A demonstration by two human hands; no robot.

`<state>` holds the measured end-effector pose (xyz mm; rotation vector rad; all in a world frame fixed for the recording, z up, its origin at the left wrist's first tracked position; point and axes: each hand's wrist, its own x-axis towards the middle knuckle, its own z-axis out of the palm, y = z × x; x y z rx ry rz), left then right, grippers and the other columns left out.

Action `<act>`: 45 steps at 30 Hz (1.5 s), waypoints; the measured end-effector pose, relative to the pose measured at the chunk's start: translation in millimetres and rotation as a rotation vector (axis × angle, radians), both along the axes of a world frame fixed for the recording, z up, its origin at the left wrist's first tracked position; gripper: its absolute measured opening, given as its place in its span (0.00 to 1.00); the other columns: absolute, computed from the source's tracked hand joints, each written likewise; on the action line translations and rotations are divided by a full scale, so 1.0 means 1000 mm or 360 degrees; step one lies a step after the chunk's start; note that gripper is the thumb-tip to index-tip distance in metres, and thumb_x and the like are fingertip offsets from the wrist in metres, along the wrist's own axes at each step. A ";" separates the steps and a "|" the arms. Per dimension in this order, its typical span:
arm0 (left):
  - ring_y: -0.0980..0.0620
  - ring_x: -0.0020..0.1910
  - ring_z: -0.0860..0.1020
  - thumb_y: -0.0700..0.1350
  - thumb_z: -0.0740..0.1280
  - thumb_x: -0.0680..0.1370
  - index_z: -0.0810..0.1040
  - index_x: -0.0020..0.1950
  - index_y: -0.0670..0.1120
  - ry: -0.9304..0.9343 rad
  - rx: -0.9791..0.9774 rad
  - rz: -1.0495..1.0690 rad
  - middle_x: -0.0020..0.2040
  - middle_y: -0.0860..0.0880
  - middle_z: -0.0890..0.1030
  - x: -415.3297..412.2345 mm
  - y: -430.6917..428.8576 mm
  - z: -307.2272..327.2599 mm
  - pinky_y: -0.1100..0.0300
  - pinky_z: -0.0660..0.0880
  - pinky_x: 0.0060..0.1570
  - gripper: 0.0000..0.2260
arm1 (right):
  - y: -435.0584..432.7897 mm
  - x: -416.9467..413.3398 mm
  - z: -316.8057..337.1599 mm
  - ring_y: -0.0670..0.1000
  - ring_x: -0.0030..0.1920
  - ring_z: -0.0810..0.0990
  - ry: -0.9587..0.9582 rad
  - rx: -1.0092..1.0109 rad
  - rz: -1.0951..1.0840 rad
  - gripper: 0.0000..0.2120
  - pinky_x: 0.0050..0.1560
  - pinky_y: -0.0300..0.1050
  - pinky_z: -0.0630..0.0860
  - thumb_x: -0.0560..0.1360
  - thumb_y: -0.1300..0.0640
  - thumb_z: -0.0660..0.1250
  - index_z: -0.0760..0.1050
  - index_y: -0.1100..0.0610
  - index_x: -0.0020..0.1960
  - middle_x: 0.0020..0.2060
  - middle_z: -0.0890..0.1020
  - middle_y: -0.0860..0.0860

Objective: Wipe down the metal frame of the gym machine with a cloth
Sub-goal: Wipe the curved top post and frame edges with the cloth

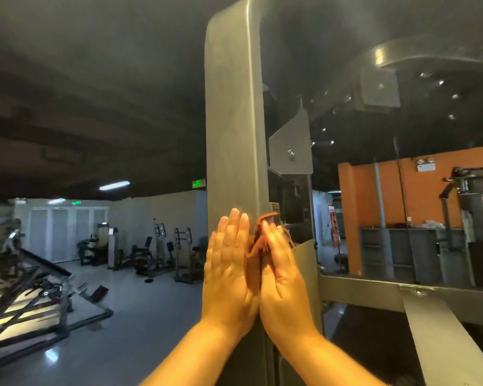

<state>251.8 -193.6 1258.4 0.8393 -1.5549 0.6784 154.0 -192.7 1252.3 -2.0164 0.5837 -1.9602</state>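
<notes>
A tall grey metal upright (pixel 232 121) of the gym machine frame rises in the middle of the view. Both hands lie flat against it at chest height, side by side. My left hand (pixel 230 263) presses the front face with straight fingers. My right hand (pixel 283 274) presses a brown-orange cloth (pixel 258 240) against the post's right edge, fingers straight. Only a crumpled strip of the cloth shows between and above the hands; the remainder is hidden under the palms.
A grey bracket plate with a bolt (pixel 290 151) juts from the post's right side. A horizontal frame bar (pixel 374 288) and a slanted panel (pixel 441 330) lie lower right. Other gym machines (pixel 162 252) stand across the grey floor at left; an orange wall (pixel 418 196) is at right.
</notes>
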 end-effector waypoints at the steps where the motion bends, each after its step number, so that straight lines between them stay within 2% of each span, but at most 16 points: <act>1: 0.46 0.83 0.54 0.46 0.60 0.84 0.64 0.81 0.39 0.0007 -0.0082 0.0076 0.84 0.46 0.56 -0.004 0.006 0.004 0.38 0.57 0.80 0.26 | 0.002 0.001 -0.003 0.33 0.79 0.53 0.0015 -0.0020 -0.0028 0.29 0.82 0.52 0.56 0.86 0.64 0.55 0.59 0.32 0.75 0.78 0.60 0.32; 3: 0.44 0.77 0.61 0.43 0.64 0.80 0.70 0.74 0.34 0.0034 -0.0217 0.0275 0.77 0.38 0.64 -0.009 0.010 0.012 0.42 0.61 0.80 0.24 | -0.001 -0.003 0.014 0.33 0.78 0.52 0.0043 -0.0027 -0.0022 0.28 0.81 0.52 0.57 0.86 0.61 0.56 0.58 0.30 0.74 0.77 0.60 0.30; 6: 0.50 0.78 0.60 0.55 0.54 0.84 0.58 0.83 0.52 0.0055 -0.0008 0.0023 0.79 0.50 0.62 0.004 -0.001 0.021 0.41 0.66 0.75 0.27 | -0.008 -0.009 0.067 0.42 0.80 0.58 0.0022 -0.0023 0.0053 0.24 0.80 0.57 0.62 0.84 0.52 0.54 0.60 0.34 0.77 0.78 0.64 0.36; 8: 0.52 0.78 0.60 0.55 0.52 0.84 0.56 0.83 0.56 0.0080 0.0036 -0.0007 0.78 0.54 0.61 0.011 -0.011 0.018 0.44 0.65 0.76 0.26 | -0.013 -0.010 0.096 0.47 0.78 0.66 -0.0030 0.0010 0.0114 0.22 0.77 0.59 0.67 0.87 0.53 0.54 0.62 0.40 0.79 0.76 0.69 0.42; 11: 0.54 0.74 0.63 0.56 0.52 0.84 0.56 0.82 0.56 0.0075 -0.0049 -0.0001 0.76 0.55 0.62 0.007 -0.009 0.018 0.49 0.64 0.72 0.25 | -0.013 -0.006 0.093 0.42 0.73 0.71 -0.0059 -0.0037 0.0114 0.21 0.74 0.50 0.71 0.87 0.55 0.55 0.63 0.37 0.76 0.73 0.72 0.39; 13: 0.57 0.67 0.66 0.58 0.52 0.85 0.63 0.79 0.54 0.0105 -0.0164 0.0035 0.71 0.55 0.67 0.010 -0.012 0.026 0.51 0.66 0.68 0.22 | -0.012 -0.006 0.072 0.34 0.71 0.69 -0.0012 -0.0096 0.0089 0.23 0.74 0.42 0.69 0.87 0.57 0.56 0.62 0.31 0.72 0.72 0.70 0.34; 16: 0.55 0.70 0.66 0.57 0.50 0.86 0.65 0.78 0.54 0.0153 -0.0165 0.0039 0.72 0.55 0.67 0.013 -0.015 0.054 0.49 0.68 0.69 0.22 | -0.017 -0.010 0.061 0.36 0.78 0.59 0.0102 -0.0126 0.0056 0.27 0.79 0.47 0.62 0.86 0.60 0.55 0.58 0.28 0.72 0.77 0.63 0.33; 18: 0.51 0.78 0.62 0.56 0.50 0.85 0.60 0.82 0.54 0.0071 -0.0108 0.0072 0.78 0.55 0.62 0.010 -0.016 0.069 0.45 0.63 0.76 0.25 | -0.021 -0.013 0.079 0.38 0.79 0.57 0.0107 -0.0164 0.0048 0.28 0.80 0.50 0.60 0.86 0.61 0.55 0.57 0.29 0.73 0.78 0.61 0.34; 21: 0.61 0.82 0.48 0.57 0.47 0.83 0.52 0.84 0.60 0.0045 0.0022 0.0069 0.82 0.63 0.51 0.009 -0.016 0.078 0.60 0.44 0.80 0.27 | -0.028 -0.015 0.123 0.42 0.80 0.60 0.0039 -0.0169 0.0167 0.25 0.79 0.54 0.62 0.87 0.58 0.55 0.59 0.27 0.71 0.78 0.63 0.36; 23: 0.62 0.81 0.51 0.60 0.46 0.83 0.55 0.82 0.62 0.0078 0.0003 0.0071 0.81 0.64 0.54 0.011 -0.013 0.084 0.65 0.43 0.78 0.25 | -0.033 -0.013 0.134 0.46 0.80 0.60 0.0017 -0.0186 0.0197 0.23 0.79 0.59 0.63 0.86 0.53 0.55 0.62 0.27 0.73 0.79 0.63 0.39; 26: 0.57 0.72 0.63 0.60 0.49 0.84 0.62 0.77 0.62 0.0123 -0.0080 0.0037 0.73 0.59 0.65 0.015 -0.012 0.108 0.50 0.62 0.76 0.21 | -0.033 -0.012 0.116 0.38 0.79 0.58 0.0065 -0.0232 0.0157 0.25 0.80 0.50 0.60 0.87 0.55 0.55 0.59 0.31 0.76 0.78 0.62 0.34; 28: 0.57 0.66 0.64 0.59 0.49 0.84 0.64 0.78 0.60 0.0099 -0.0145 0.0099 0.70 0.57 0.65 0.016 -0.014 0.129 0.51 0.66 0.69 0.22 | -0.029 -0.015 0.109 0.32 0.78 0.53 0.0163 -0.0273 0.0115 0.27 0.81 0.42 0.54 0.86 0.59 0.55 0.55 0.30 0.74 0.76 0.58 0.28; 36: 0.58 0.83 0.49 0.54 0.50 0.85 0.56 0.84 0.52 -0.0057 -0.0039 0.0083 0.85 0.56 0.54 0.014 -0.019 0.190 0.50 0.50 0.83 0.27 | -0.036 -0.015 0.195 0.40 0.81 0.52 0.0112 -0.0333 0.0194 0.25 0.82 0.50 0.53 0.87 0.60 0.54 0.58 0.41 0.80 0.80 0.60 0.38; 40: 0.53 0.80 0.59 0.57 0.50 0.84 0.62 0.82 0.52 -0.0032 -0.0062 0.0108 0.81 0.53 0.62 0.018 -0.012 0.203 0.44 0.58 0.80 0.26 | -0.034 -0.014 0.160 0.32 0.76 0.58 0.0141 -0.0507 0.0227 0.24 0.77 0.34 0.57 0.84 0.54 0.56 0.58 0.30 0.73 0.74 0.62 0.27; 43: 0.53 0.79 0.60 0.58 0.49 0.83 0.63 0.81 0.53 0.0030 -0.0086 0.0064 0.79 0.54 0.63 0.014 -0.012 0.222 0.44 0.59 0.79 0.26 | -0.042 -0.018 0.181 0.36 0.80 0.53 0.0206 -0.0504 0.0143 0.24 0.81 0.44 0.54 0.84 0.53 0.54 0.55 0.29 0.73 0.77 0.58 0.29; 45: 0.56 0.82 0.55 0.58 0.48 0.83 0.59 0.83 0.54 0.0026 -0.0059 -0.0009 0.83 0.56 0.58 0.011 -0.015 0.237 0.45 0.55 0.81 0.28 | -0.051 -0.019 0.219 0.41 0.81 0.52 0.0181 -0.0470 0.0120 0.25 0.82 0.50 0.53 0.87 0.58 0.54 0.57 0.37 0.78 0.80 0.59 0.37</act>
